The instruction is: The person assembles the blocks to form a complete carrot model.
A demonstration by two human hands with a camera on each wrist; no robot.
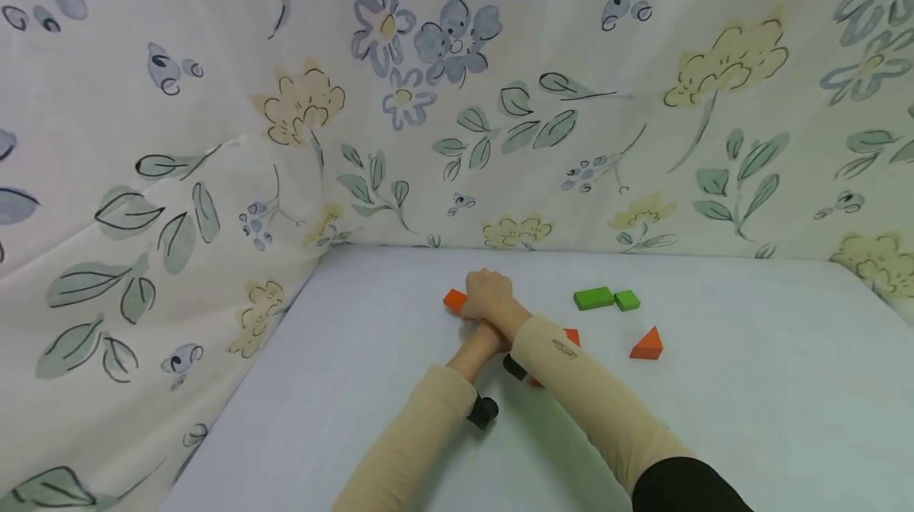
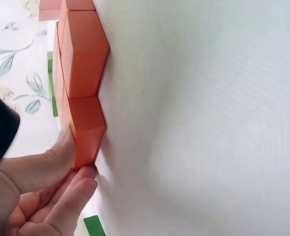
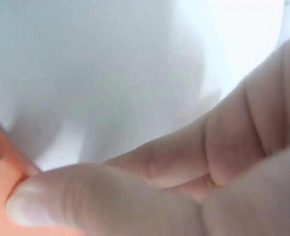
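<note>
My forearms cross, the right over the left. My right hand [image 1: 489,294] is at an orange block [image 1: 455,302] on the white table; in the right wrist view its thumb lies against the orange block [image 3: 7,182], with the fingers extended behind. The right arm mostly hides my left hand [image 1: 482,341] in the head view. Seen from the left wrist, the left hand [image 2: 51,189] pinches the end orange block [image 2: 88,140] between thumb and fingertips. That block touches another orange block [image 2: 88,54] in a zigzag row. More orange [image 1: 572,336] shows beside the right sleeve.
Two green blocks [image 1: 593,298] lie close together to the right of the hands. An orange triangular block [image 1: 647,344] stands nearer on the white table [image 1: 771,385]. Behind hangs a flowered cloth [image 1: 457,155]. A black wrist device [image 1: 483,413] sits under the left sleeve.
</note>
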